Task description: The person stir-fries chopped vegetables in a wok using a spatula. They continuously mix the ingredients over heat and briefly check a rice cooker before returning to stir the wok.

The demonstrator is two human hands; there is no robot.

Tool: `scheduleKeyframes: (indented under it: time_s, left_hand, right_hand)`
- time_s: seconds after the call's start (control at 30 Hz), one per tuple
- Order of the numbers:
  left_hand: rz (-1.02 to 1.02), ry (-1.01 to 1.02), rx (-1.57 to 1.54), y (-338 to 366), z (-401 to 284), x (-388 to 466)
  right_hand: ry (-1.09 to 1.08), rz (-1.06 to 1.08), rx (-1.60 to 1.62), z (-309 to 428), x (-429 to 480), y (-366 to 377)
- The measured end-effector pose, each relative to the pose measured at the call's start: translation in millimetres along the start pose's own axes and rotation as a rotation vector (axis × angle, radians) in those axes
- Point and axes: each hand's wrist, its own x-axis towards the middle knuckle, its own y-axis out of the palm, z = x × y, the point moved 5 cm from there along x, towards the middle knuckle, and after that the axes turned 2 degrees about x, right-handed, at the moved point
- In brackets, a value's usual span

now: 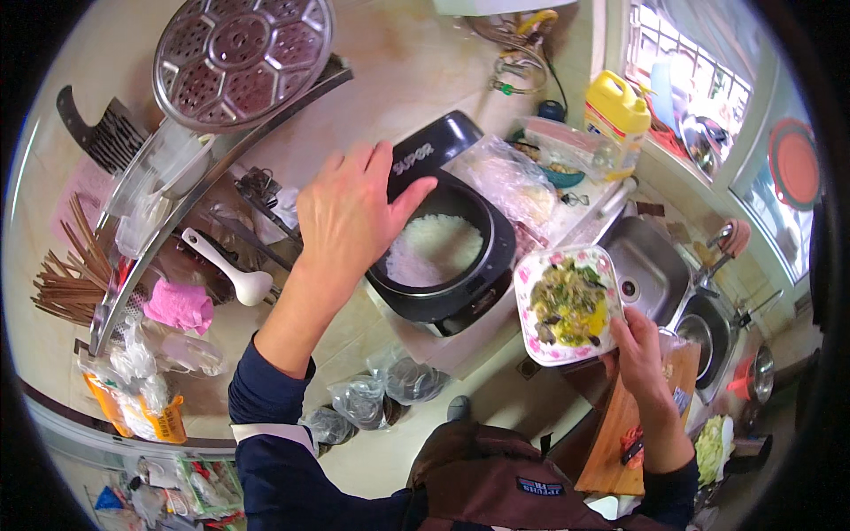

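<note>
A black rice cooker [475, 292] stands before me with its lid [458, 129] raised. White cooked rice [438, 245] lies in its pot. My left hand [348, 212] hangs over the cooker's left side, fingers spread and nothing in them. Whether any fingertip touches the cooker I cannot tell. Gripped at its right edge by my right hand [641, 348] is a squarish white dish [564, 357] with a pink floral rim, held right of the cooker. Cooked greens and yellowish pieces [571, 302] fill it.
A steel sink [644, 259] and wooden cutting board [601, 458] are on the right. Behind the cooker lie a clear plastic bag [508, 176] and a yellow jug [617, 109]. On the left, a wall rack [219, 159] carries a perforated steamer tray [242, 63], a white ladle [229, 265] and chopsticks [70, 285].
</note>
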Motion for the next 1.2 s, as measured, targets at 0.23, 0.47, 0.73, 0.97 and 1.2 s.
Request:
scheduleKeyframes:
  time_s: [0.23, 0.47, 0.73, 0.97, 1.2]
  left_hand:
    - [-0.092, -0.011, -0.1, 2.3, 33.4, 15.9]
    - [-0.108, 0.01, -0.184, 5.7, 37.1, 16.6]
    - [-0.094, 0.027, -0.227, 4.9, 35.3, 13.7]
    - [-0.106, 0.064, -0.207, 0.6, 14.2, 9.2]
    - [0.034, 0.066, -0.171, 10.9, -11.1, -27.0]
  right_hand:
    - [-0.095, 0.271, -0.336, 68.3, 119.5, 110.3]
    - [0.125, 0.33, -0.58, 59.8, 182.5, 197.6]
    - [0.202, 0.615, -0.604, 40.2, 201.8, 259.7]
    - [0.024, 0.507, -0.855, 49.0, 197.5, 237.9]
    - [-0.142, 0.373, -0.515, 103.2, 50.1, 120.4]
